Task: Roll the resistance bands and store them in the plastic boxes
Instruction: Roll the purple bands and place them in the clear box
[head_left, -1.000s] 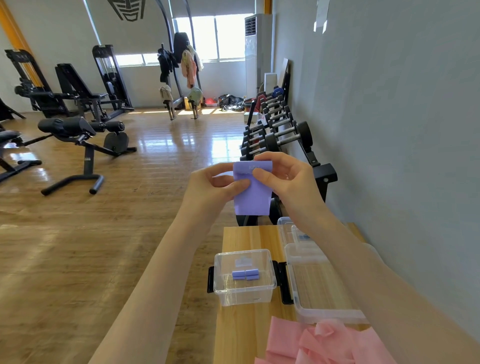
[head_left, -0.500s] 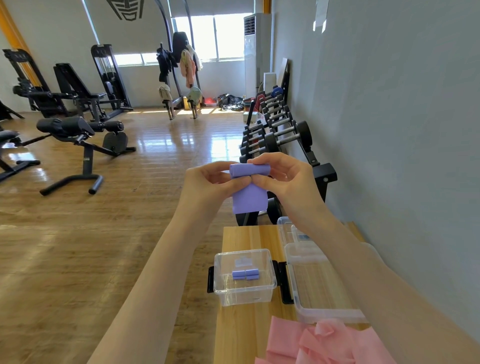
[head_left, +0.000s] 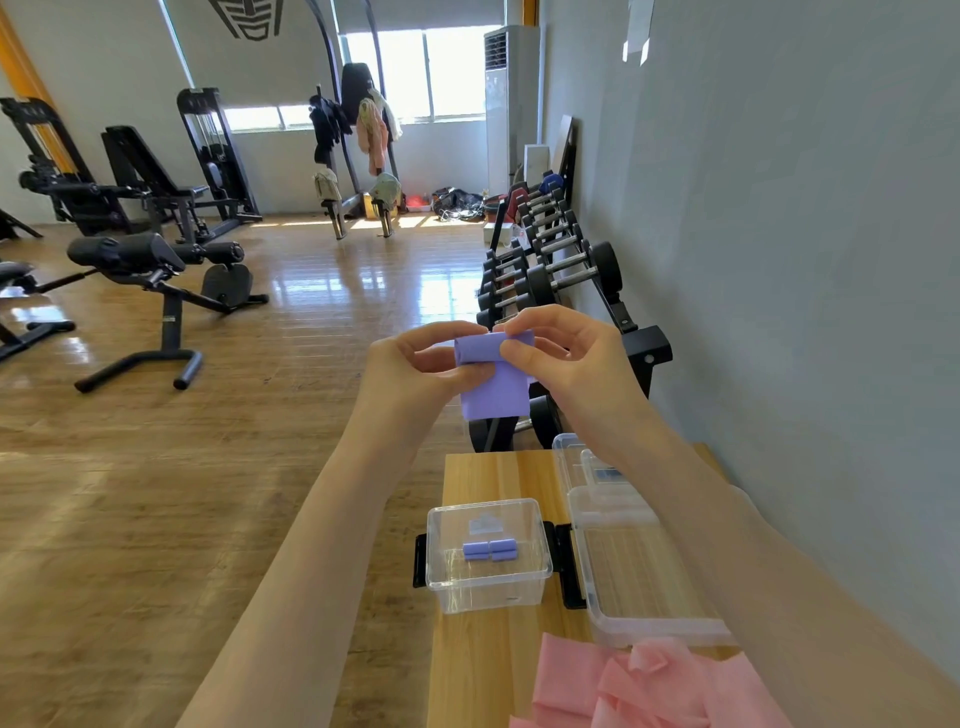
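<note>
A purple resistance band is held up in front of me, above the far end of the wooden table. Its top is wound into a small roll and a flat tail hangs below. My left hand pinches the roll's left end and my right hand pinches its right end. Below, a clear plastic box holds two rolled purple bands. Loose pink bands lie heaped at the table's near edge.
A larger clear box lid or tray lies right of the small box, with another clear box behind it. A dumbbell rack stands beyond the table along the grey wall. Gym benches stand on the wood floor to the left.
The band's top edge has been rolled downward between my fingers. The roll has grown thicker and the hanging tail shorter. Both hands stayed at about the same height.
</note>
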